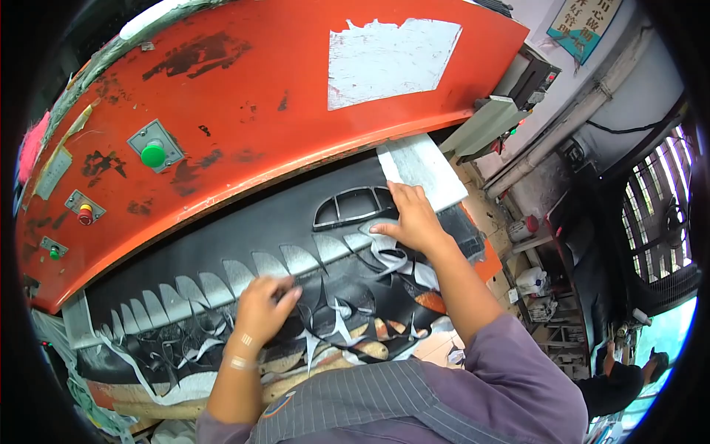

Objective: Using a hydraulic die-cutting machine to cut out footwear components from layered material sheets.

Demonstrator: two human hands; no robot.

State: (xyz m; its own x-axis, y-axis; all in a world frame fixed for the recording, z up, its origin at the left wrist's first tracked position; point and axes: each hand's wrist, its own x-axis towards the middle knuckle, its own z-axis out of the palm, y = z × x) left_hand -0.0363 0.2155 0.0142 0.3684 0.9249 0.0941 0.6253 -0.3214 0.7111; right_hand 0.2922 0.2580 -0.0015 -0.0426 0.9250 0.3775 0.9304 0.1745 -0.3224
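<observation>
A curved metal cutting die (345,220) with cross bars lies on the black sheet (214,240) on the press bed. My right hand (420,220) is at the die's right end, fingers at its far edge and thumb at its near edge. My left hand (260,309) is over the near edge of the bed, its fingers curled and smeared by motion; whether it holds anything is hidden. Leaf-shaped cut-outs (238,277) run in a row along the sheet's near edge, shrinking to the left. Black and grey offcuts (347,307) are heaped on the near side.
Behind the bed stands the orange press body (259,96) with a green button (153,154) and a red button (85,215). A white board (423,169) lies at the bed's right end. Another person (617,392) is at far right, beside a long dark bench (588,274).
</observation>
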